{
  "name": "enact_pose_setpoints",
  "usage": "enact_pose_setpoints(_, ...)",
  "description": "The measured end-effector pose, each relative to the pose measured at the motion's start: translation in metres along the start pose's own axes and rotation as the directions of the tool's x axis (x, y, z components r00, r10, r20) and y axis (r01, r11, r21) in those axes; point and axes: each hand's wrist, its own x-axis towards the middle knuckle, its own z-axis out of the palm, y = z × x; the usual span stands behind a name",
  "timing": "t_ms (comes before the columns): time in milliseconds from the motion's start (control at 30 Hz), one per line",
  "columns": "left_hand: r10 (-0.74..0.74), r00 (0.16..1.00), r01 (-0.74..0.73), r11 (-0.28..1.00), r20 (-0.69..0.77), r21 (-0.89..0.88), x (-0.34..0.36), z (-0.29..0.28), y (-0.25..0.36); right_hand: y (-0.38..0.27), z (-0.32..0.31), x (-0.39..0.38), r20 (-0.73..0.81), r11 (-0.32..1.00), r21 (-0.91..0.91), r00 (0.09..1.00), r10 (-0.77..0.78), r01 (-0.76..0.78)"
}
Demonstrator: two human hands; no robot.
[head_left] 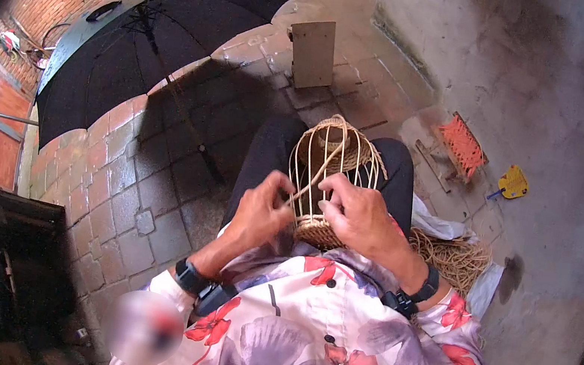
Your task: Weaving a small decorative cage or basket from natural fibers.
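A basket (314, 235) of tan woven cord rests between my knees. Its near and far ends are tightly woven, and bare upright ribs span the gap between them. My left hand (263, 208) is closed at the basket's left side, pinching a loose tan strand (327, 161) that slants up across the ribs to the right. On the other side, my right hand (360, 219) has its fingers curled in against the ribs near the woven base. What lies between those fingertips is too small to make out.
A coil of tan cord (450, 260) lies on white cloth by my right leg. Beyond it are an orange-strung small stool (462, 147) and a yellow fan-shaped paddle (513, 182). An open black umbrella (202, 25) stands at the far left; a board (313, 53) stands ahead.
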Motion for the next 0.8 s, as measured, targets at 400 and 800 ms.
enact_pose_setpoints(400,0.193,0.935,-0.061,0.914,-0.298,0.402,-0.003,-0.05,-0.016,0.018,0.001,-0.005,-0.238,0.943,-0.311,0.97,0.041,-0.116)
enact_pose_setpoints(800,0.1,0.988,-0.103,0.994,-0.119,-0.025,-0.021,-0.044,0.007,0.025,-0.006,-0.01,-0.202,0.989,-0.017,0.969,0.139,-0.146)
